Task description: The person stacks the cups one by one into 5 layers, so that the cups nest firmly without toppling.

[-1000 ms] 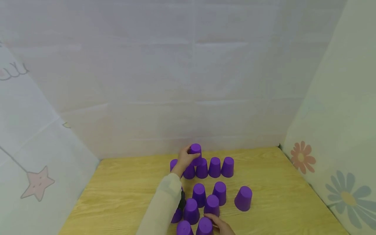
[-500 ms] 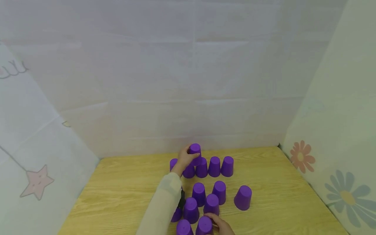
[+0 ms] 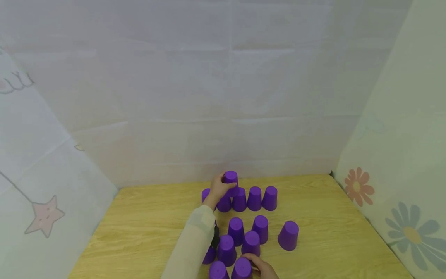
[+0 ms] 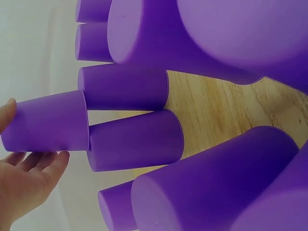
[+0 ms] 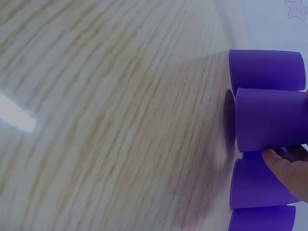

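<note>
Purple cups, all upside down, stand in rows on the wooden table. At the back row, my left hand (image 3: 218, 190) grips one cup (image 3: 231, 179) between thumb and fingers. In the left wrist view that held cup (image 4: 45, 122) has its rim right at the bases of two neighbouring cups, an upper cup (image 4: 122, 89) and a lower cup (image 4: 137, 140), bridging them. Down at the front, my right hand (image 3: 262, 268) holds another cup (image 3: 242, 268) by its sides. The right wrist view shows this cup (image 5: 272, 119) with its rim close over the table, fingers partly out of frame.
Several cups fill the middle rows, such as one cup (image 3: 260, 229) behind the right hand. A single cup (image 3: 288, 235) stands apart on the right. The wooden table (image 3: 146, 224) meets a pale cloth wall (image 3: 174, 147) at its back edge. A black wrist strap (image 3: 215, 237) shows beside the left sleeve.
</note>
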Action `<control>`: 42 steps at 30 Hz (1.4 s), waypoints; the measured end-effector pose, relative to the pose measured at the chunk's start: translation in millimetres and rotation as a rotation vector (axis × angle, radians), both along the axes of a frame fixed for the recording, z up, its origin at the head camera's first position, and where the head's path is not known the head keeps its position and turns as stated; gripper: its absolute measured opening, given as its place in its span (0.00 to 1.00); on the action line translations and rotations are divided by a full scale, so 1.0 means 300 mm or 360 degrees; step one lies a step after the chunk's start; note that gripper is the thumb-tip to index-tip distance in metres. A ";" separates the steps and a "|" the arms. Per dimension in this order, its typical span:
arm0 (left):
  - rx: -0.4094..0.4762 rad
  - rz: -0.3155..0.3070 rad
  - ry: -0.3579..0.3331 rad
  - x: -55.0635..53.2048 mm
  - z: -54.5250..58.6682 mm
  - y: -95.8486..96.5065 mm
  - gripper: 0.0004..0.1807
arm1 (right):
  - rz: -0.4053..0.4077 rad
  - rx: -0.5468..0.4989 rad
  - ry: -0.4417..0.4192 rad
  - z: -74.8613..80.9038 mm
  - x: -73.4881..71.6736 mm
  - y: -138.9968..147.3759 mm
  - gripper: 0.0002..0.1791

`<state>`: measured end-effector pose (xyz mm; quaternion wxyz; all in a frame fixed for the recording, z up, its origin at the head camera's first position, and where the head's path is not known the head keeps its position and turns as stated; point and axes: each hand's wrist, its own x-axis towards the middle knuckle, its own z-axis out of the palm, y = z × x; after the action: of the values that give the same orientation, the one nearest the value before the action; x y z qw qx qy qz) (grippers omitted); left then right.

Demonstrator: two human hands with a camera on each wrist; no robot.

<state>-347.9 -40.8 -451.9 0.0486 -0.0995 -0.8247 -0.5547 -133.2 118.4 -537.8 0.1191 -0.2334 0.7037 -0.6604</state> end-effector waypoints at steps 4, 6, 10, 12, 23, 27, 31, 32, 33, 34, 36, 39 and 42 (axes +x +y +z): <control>0.0055 -0.0009 -0.0073 0.007 0.002 -0.011 0.35 | 0.0016 -0.0001 0.0007 0.012 0.009 0.003 0.29; 0.0080 -0.0017 -0.0094 0.009 0.006 -0.017 0.36 | 0.0018 0.0026 0.0054 0.023 0.009 0.006 0.28; 0.0133 -0.0032 -0.0130 0.013 0.028 -0.028 0.37 | 0.0030 0.0106 0.0123 0.052 0.007 0.013 0.26; 0.0141 -0.0041 -0.0141 0.016 0.043 -0.035 0.37 | 0.0055 0.0126 0.0112 0.069 0.006 0.016 0.25; 0.0191 -0.0063 -0.0113 0.046 0.113 -0.070 0.39 | 0.0072 0.0143 0.0036 0.139 0.016 0.054 0.26; 0.0212 -0.0064 -0.0051 0.073 0.129 -0.093 0.39 | 0.0099 0.0158 0.0005 0.167 0.019 0.068 0.26; 0.0274 -0.0103 0.0028 0.117 0.145 -0.121 0.37 | 0.0115 0.0191 0.0064 0.190 0.021 0.077 0.26; 0.0298 -0.0122 0.0048 0.132 0.151 -0.129 0.37 | 0.0122 0.0192 0.0072 0.196 0.020 0.079 0.26; 0.0324 -0.0139 0.0062 0.149 0.160 -0.135 0.37 | 0.0126 0.0196 0.0079 0.200 0.019 0.082 0.26; 0.0348 -0.0161 0.0075 0.168 0.171 -0.140 0.36 | 0.0129 0.0206 0.0091 0.204 0.017 0.084 0.26; 0.0380 -0.0199 0.0098 0.207 0.196 -0.149 0.36 | 0.0137 0.0209 0.0086 0.212 0.012 0.089 0.26; 0.0393 -0.0223 0.0101 0.256 0.210 -0.161 0.36 | 0.0157 0.0205 0.0092 0.223 0.005 0.097 0.26; 0.0374 -0.0205 0.0108 0.271 0.177 -0.180 0.37 | 0.0186 0.0178 0.0188 0.233 -0.003 0.100 0.27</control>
<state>-266.7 -94.9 -398.8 0.0521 -0.1644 -0.7439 -0.6456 -134.1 148.4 -467.8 0.1287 -0.3056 0.7304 -0.5971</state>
